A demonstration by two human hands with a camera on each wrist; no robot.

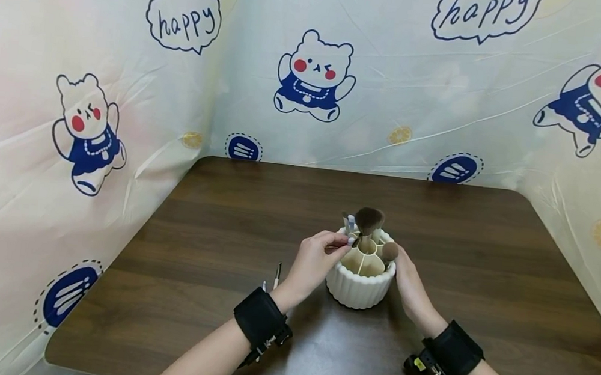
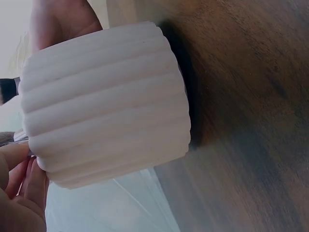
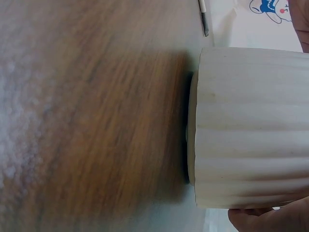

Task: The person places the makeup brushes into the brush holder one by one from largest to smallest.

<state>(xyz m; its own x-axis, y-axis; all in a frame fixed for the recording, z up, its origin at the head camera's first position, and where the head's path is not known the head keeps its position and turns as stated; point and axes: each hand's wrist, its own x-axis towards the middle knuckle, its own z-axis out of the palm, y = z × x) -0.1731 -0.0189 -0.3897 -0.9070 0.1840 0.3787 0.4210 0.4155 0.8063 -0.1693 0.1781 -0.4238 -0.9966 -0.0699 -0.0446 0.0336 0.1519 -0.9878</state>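
A white ribbed holder [image 1: 359, 287] stood on the dark wooden table [image 1: 487, 278], near the middle and close to the person, and both hands were at its sides. The left hand [image 1: 317, 260] was raised to the holder's near-left rim, its fingers curled and its fingertips pinching the thin handle of a brush [image 1: 368, 219] whose dark, fluffy head stood above the rim toward the back. The right hand [image 1: 412, 286] lay against the holder's right wall, fingers wrapped around the side and holding it; a second brush with a rounded brown head [image 1: 390, 251] stuck up just beside those fingers. Inside, the holder was split by thin walls into several compartments, and the near ones showed nothing in them. In the left wrist view the ribbed wall [image 2: 104, 104] filled most of the picture, with fingertips [image 2: 21, 181] touching its lower edge; in the right wrist view the same wall [image 3: 251, 128] met the table, with fingers [image 3: 270, 217] at its bottom corner. A slim pencil-like stick [image 1: 277, 274] lay on the table just left of the left wrist, apart from the holder. Each wrist wore a black strap [image 1: 259, 317]. Cloth printed with cartoon bears [image 1: 313, 77] and "happy" bubbles hung around the table.
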